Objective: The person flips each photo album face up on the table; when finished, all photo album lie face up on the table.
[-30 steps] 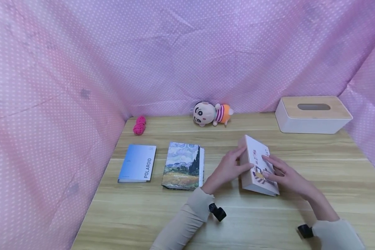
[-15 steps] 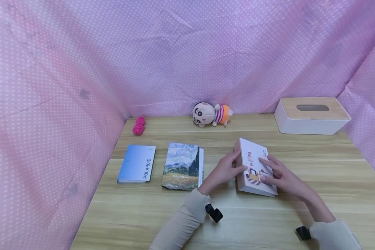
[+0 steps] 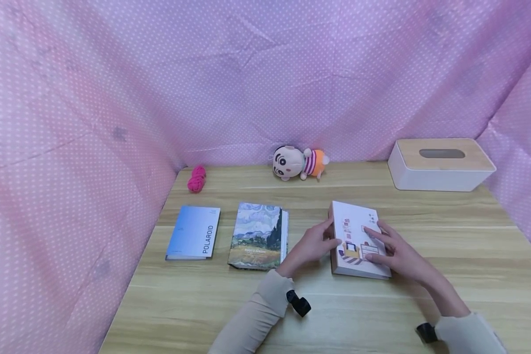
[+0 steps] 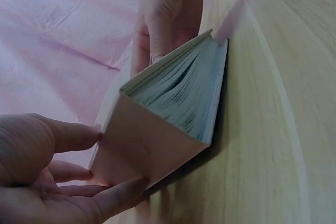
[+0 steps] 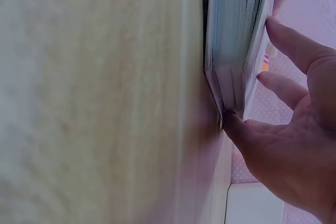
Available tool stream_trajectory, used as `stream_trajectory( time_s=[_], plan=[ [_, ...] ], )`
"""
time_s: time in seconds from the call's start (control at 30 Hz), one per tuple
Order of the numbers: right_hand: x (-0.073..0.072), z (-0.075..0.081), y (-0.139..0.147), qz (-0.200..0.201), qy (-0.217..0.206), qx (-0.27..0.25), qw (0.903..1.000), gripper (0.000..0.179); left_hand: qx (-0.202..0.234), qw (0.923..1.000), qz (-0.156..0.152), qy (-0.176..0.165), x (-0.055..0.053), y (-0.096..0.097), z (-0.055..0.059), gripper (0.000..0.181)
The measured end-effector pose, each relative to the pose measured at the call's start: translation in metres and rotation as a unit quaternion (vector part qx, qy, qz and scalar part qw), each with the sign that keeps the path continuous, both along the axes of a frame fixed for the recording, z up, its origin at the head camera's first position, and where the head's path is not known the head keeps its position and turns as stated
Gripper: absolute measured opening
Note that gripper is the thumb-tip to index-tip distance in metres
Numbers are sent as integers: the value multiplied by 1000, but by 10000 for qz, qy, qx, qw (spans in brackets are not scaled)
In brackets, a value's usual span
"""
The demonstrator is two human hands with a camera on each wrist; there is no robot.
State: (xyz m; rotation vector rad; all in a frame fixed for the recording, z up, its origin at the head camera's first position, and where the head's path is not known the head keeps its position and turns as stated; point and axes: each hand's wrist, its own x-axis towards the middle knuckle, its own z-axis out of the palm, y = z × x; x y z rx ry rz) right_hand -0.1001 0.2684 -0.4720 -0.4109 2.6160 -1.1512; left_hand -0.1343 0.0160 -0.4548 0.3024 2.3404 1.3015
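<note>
A thick white photo album [image 3: 354,233] with a printed cartoon cover lies in front of the person, cover up, its spine to the left. My left hand [image 3: 311,246] holds it along the spine; the thumb is at the cover's edge and the fingers lie against the pale pink spine [image 4: 142,135]. On the opposite side my right hand [image 3: 398,250] grips it, thumb and index finger on the cover. Another finger reaches the page edge [image 5: 231,85] in the right wrist view. The pages fan slightly apart in the left wrist view.
A photo album [image 3: 256,236] with a painted landscape cover lies left of the left hand. Beyond it is a blue Polaroid album [image 3: 193,232]. Pink yarn [image 3: 196,179], a plush doll [image 3: 298,162] and a tissue box [image 3: 442,164] stand along the back, before a pink curtain [image 3: 265,73].
The white photo album has been lowered from a tilt to nearly flat and shifted left and toward the person. Both hands have moved along with it, keeping their hold.
</note>
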Motion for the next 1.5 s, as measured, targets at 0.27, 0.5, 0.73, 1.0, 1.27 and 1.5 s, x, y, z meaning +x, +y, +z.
stream_trajectory(
  time_s=[0.27,0.5,0.73,1.0,1.27,1.5],
  plan=[
    [0,0,-2,-26,52,195,9998,73,50,10000,-64,-14,1,-3,-4,68],
    [1,1,-2,12,67,210,9998,72,-66,10000,-47,6,-2,-7,-5,68],
    [1,3,-3,36,-80,299,9995,72,90,9999,67,-103,-4,-13,-8,68],
    [2,2,-5,82,11,426,9991,72,94,9999,92,-73,-4,-20,-9,68],
    [3,4,-6,65,59,381,9992,72,205,9997,115,-114,-3,-20,-9,66],
    [3,4,-5,76,19,347,9994,71,227,9997,107,-78,-3,-20,-9,66]
  ],
)
